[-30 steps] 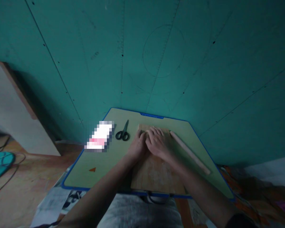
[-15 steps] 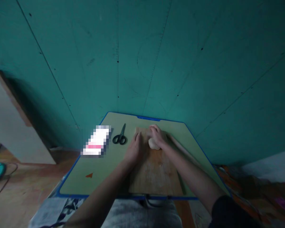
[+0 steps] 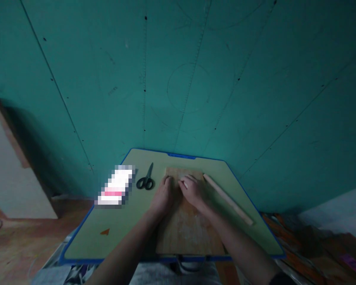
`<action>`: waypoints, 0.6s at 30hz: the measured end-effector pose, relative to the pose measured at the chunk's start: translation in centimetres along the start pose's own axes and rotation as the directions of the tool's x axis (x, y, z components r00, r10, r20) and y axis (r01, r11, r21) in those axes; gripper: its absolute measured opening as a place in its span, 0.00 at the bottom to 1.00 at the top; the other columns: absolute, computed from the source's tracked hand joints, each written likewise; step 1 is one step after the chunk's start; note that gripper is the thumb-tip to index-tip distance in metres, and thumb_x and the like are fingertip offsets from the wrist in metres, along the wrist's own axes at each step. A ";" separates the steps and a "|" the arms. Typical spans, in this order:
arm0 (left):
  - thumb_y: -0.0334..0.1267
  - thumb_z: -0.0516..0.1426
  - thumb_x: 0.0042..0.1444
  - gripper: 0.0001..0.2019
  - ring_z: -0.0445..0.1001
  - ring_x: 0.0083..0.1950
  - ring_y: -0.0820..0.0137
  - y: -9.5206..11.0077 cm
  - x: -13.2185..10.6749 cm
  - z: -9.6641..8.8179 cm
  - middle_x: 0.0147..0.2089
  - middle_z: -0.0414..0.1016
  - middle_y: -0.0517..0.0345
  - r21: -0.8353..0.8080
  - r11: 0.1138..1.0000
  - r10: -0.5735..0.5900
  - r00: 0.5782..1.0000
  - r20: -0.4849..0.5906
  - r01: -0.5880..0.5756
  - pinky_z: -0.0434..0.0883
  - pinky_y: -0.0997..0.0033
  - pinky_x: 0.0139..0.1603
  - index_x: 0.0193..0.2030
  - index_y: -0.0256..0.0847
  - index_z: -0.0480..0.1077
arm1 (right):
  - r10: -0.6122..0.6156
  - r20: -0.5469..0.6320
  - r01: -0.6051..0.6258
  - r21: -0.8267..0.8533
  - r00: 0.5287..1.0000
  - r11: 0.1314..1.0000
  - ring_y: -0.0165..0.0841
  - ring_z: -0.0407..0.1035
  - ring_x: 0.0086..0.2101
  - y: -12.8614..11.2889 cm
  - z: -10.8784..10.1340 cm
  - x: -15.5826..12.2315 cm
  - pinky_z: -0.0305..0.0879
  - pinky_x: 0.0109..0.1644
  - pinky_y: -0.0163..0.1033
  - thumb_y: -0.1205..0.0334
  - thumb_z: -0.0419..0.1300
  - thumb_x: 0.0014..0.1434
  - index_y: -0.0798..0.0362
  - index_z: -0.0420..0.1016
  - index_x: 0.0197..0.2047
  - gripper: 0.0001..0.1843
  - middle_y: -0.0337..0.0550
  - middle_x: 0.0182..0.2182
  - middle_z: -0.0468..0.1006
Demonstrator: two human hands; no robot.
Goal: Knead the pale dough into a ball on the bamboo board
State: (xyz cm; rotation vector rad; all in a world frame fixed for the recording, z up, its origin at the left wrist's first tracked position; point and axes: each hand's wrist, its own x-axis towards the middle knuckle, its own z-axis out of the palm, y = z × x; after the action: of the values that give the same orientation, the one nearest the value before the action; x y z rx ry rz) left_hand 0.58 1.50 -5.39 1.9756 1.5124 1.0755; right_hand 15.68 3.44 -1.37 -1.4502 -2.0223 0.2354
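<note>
A wooden cutting board (image 3: 192, 233) lies lengthwise on the pale green tabletop. My left hand (image 3: 163, 194) is at the board's left edge, fingers bent and holding it there. Over the upper middle of the board, my right hand (image 3: 192, 190) is curled down on a lump of dough. The dough is almost wholly covered by that hand, with only a pale bit by the fingertips. Right of the board lies a pale wooden rolling pin (image 3: 228, 198), slanting toward me, touched by neither hand.
Dark-handled scissors (image 3: 146, 180) lie left of the board, beside a blurred-out white rectangular item (image 3: 115, 188). A small orange triangle (image 3: 105, 232) is near the front left. The blue-edged table (image 3: 130, 225) stands against a green wall (image 3: 106, 79).
My right hand has shifted left and closed over the dough, which showed beside it before. The rolling pin is now in fuller view. The camera has tilted up slightly.
</note>
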 end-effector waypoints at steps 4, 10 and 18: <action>0.23 0.47 0.55 0.23 0.69 0.62 0.56 0.2 -0.1 -0.4 0.65 0.63 0.36 0.011 1.000 0.014 0.999 0.036 -0.015 0.70 0.53 0.60 0.58 0.33 0.64 | 0.461 -0.059 -0.360 0.540 0.885 0.761 0.35 0.70 0.23 1.3 -0.7 1.3 0.63 0.29 0.38 0.44 0.52 0.59 0.49 0.68 0.18 0.24 0.42 0.17 0.73; 0.23 0.46 0.55 0.22 0.71 0.59 0.58 -0.1 0.0 -0.4 0.62 0.65 0.40 -0.002 0.999 0.032 0.999 0.043 -0.032 0.69 0.55 0.60 0.57 0.34 0.65 | 0.618 0.164 -0.362 0.909 0.769 0.208 0.29 0.60 0.12 1.3 -1.9 1.1 0.58 0.18 0.35 0.39 0.63 0.49 0.48 0.56 0.15 0.28 0.32 0.09 0.61; 0.24 0.47 0.57 0.17 0.71 0.55 0.65 -0.5 0.0 -0.1 0.57 0.68 0.47 0.020 0.997 0.075 0.997 0.023 -0.075 0.69 0.63 0.57 0.51 0.38 0.66 | 0.433 0.326 -0.440 0.877 0.840 0.195 0.28 0.58 0.13 0.4 -1.9 0.4 0.57 0.18 0.35 0.38 0.64 0.46 0.49 0.56 0.16 0.28 0.31 0.10 0.60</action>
State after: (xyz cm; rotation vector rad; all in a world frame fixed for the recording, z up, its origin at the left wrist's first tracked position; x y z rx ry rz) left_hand 0.16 1.68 -5.67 2.0664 1.4546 1.0684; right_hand 17.01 3.52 0.02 -1.1051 -0.9269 1.4241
